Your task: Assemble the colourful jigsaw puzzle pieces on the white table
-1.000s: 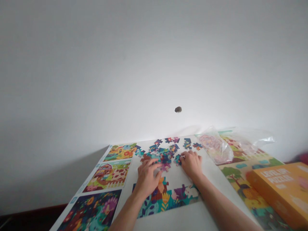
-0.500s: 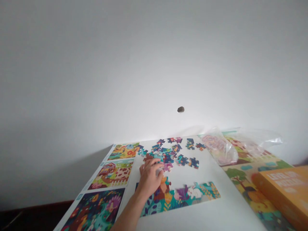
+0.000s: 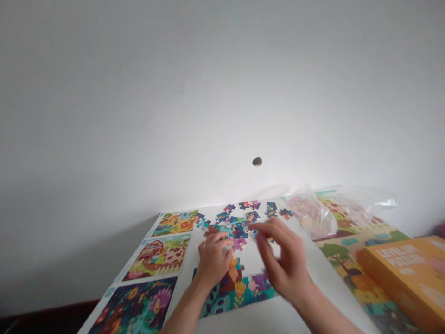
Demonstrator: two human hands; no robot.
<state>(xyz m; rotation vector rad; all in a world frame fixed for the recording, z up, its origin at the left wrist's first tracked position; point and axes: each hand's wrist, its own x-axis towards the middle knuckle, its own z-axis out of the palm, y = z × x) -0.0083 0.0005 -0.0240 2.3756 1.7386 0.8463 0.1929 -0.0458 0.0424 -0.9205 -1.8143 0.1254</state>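
My left hand (image 3: 212,260) rests on the white table (image 3: 299,315) with its fingers curled over loose jigsaw pieces (image 3: 239,220) beside a purple piece. Just below it lies a partly joined strip of puzzle (image 3: 239,290) with flowers and leaves. My right hand (image 3: 283,260) hovers above that strip, blurred by motion, its fingers partly bent and apart; I cannot see whether anything is in them. More loose pieces lie scattered toward the wall.
Three picture cards (image 3: 156,255) lie in a column at the left. A clear plastic bag (image 3: 314,213) with pieces sits at the back right on a large printed sheet (image 3: 351,260). An orange box (image 3: 406,273) stands at the right edge. A white wall is close behind.
My right hand, out of view half a second ago, has come back in over the joined strip. My left hand has stayed on the loose pieces.
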